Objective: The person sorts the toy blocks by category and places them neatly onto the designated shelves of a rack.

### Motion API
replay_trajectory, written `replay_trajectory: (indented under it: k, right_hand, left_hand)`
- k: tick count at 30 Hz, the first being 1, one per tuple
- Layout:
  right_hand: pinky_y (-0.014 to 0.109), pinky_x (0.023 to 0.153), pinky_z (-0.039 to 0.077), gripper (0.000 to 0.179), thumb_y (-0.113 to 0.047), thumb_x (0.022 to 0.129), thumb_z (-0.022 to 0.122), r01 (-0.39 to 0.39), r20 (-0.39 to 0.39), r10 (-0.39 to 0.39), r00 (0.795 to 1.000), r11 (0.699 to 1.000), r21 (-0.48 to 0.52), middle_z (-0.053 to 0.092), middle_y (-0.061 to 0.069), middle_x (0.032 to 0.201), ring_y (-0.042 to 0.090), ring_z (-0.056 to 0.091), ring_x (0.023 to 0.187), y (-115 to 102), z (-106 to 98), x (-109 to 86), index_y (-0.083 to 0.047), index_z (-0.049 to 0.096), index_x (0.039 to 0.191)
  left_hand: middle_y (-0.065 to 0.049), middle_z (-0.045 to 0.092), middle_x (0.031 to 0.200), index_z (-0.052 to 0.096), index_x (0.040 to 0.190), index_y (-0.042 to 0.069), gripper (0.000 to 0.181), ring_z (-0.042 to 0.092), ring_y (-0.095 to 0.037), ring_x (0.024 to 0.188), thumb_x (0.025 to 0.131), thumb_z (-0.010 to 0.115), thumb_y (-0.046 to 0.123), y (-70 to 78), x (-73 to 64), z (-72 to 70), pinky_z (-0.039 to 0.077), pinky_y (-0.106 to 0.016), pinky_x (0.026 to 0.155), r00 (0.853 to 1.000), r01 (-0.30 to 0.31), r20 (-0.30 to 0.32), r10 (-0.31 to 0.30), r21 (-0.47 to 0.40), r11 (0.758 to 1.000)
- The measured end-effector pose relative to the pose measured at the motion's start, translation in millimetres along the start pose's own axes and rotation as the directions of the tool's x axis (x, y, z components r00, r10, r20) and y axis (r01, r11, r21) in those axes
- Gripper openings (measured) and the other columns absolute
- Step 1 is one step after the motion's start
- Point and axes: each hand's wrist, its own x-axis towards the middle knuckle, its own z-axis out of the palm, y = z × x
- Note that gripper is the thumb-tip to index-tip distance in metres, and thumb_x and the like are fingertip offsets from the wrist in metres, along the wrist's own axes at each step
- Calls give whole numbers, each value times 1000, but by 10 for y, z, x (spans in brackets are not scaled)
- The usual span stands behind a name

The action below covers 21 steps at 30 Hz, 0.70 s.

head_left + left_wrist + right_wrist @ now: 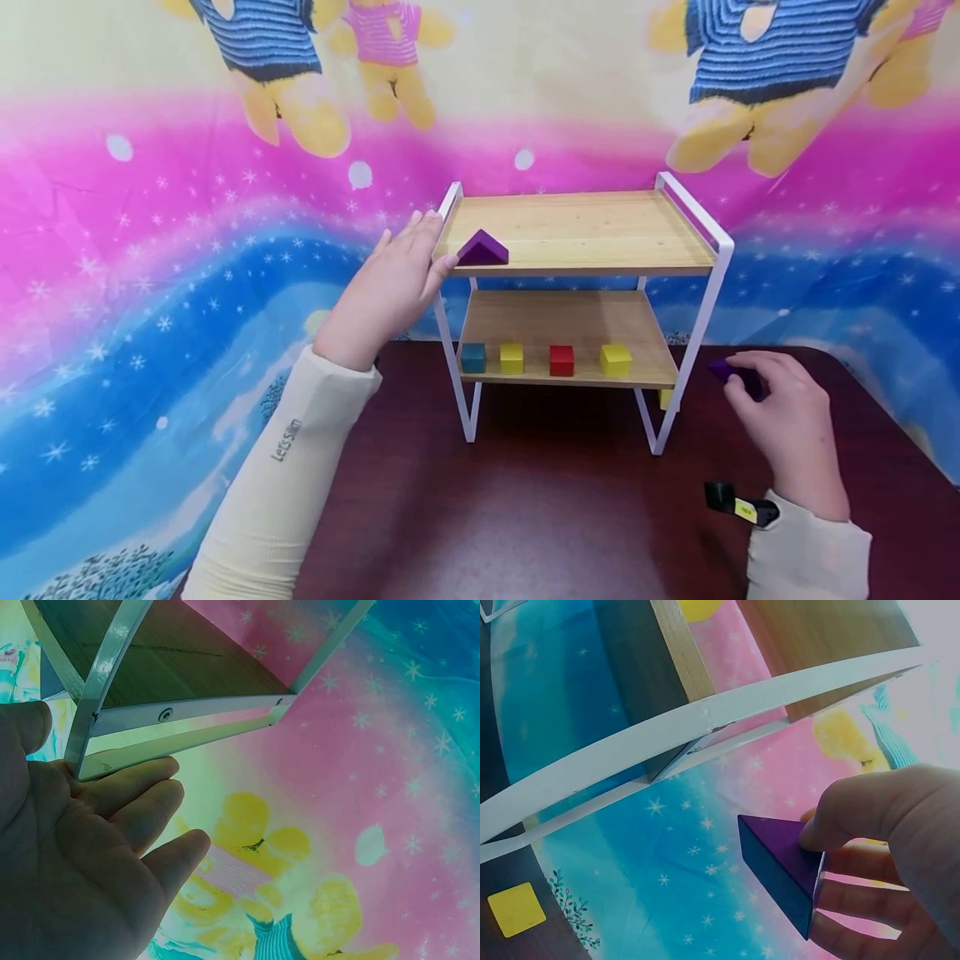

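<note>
My left hand [397,279] lies with straight fingers along the left side of a small two-tier shelf [592,229] with white metal frames. In the left wrist view, its fingers [139,784] are at the white side rail. Beside the thumb, a purple triangular block [483,250] sits at the front left corner of the upper board. My right hand [787,408] pinches a second purple triangular block [780,851] between thumb and fingers, in the air to the right of the shelf frame.
On the lower board stand a teal cube [472,358], a red cube [561,361] and two yellow cubes [512,358]. Another yellow block [516,909] lies on the dark table [525,517] near the right leg. A patterned cloth [187,333] hangs behind.
</note>
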Motion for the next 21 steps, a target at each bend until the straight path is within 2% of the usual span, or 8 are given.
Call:
replay_trajectory:
  k: [10, 11, 13, 15, 16, 17, 21]
  right_hand:
    - [65, 95, 47, 27, -5, 94, 67, 39, -64, -38, 997, 999, 12, 64, 25, 125, 43, 56, 116, -68, -17, -9, 2, 71, 119]
    - [55, 100, 49, 27, -5, 94, 67, 41, -71, -40, 997, 999, 12, 64, 24, 125, 42, 56, 116, -74, -20, -11, 2, 71, 119]
    - [30, 105, 46, 26, -6, 94, 67, 45, -87, -44, 995, 999, 12, 65, 23, 125, 40, 56, 116, -89, -29, -18, 1, 72, 119]
    - [9, 100, 34, 26, -7, 94, 67, 49, -103, -47, 994, 999, 14, 65, 22, 124, 39, 57, 116, -98, -36, -24, 0, 72, 118]
    - [2, 94, 27, 26, -7, 94, 67, 51, -111, -49, 993, 999, 14, 65, 21, 124, 38, 57, 116, -103, -38, -25, 0, 72, 118]
    - [-2, 89, 22, 25, -7, 94, 67, 56, -118, -54, 992, 998, 16, 65, 21, 124, 38, 57, 116, -106, -39, -28, 0, 72, 118]
    - [-3, 88, 22, 25, -5, 93, 68, 82, -145, -77, 986, 996, 29, 66, 21, 123, 39, 58, 116, -119, -47, -28, 0, 73, 116]
  left_hand:
    - [-8, 18, 169, 17, 163, 11, 70, 9, -23, 156, 108, 40, 46, -15, 6, 21, 6, -49, 125, 1000, -2, -9, 2, 11, 1000]
    - [-8, 18, 169, 17, 163, 11, 70, 8, -23, 156, 108, 40, 46, -15, 6, 21, 6, -49, 125, 1000, -2, -8, 2, 10, 1000]
    - [-8, 18, 169, 17, 163, 11, 70, 8, -23, 156, 108, 40, 47, -16, 6, 20, 6, -49, 125, 1000, -3, -8, 3, 10, 1000]
    - [-9, 19, 168, 17, 163, 10, 70, 9, -23, 156, 108, 40, 47, -16, 6, 20, 6, -49, 125, 1000, -6, -11, 6, 10, 1000]
    - [-9, 19, 168, 17, 163, 10, 70, 9, -23, 156, 108, 40, 47, -16, 6, 21, 6, -49, 125, 1000, -7, -11, 7, 10, 1000]
    - [-9, 19, 168, 18, 163, 10, 70, 9, -23, 156, 108, 40, 46, -16, 7, 21, 6, -49, 125, 1000, -9, -13, 9, 9, 1000]
    - [-8, 19, 168, 17, 163, 10, 70, 9, -23, 156, 108, 39, 47, -13, 9, 21, 5, -48, 125, 1000, -8, -11, 8, 8, 1000]
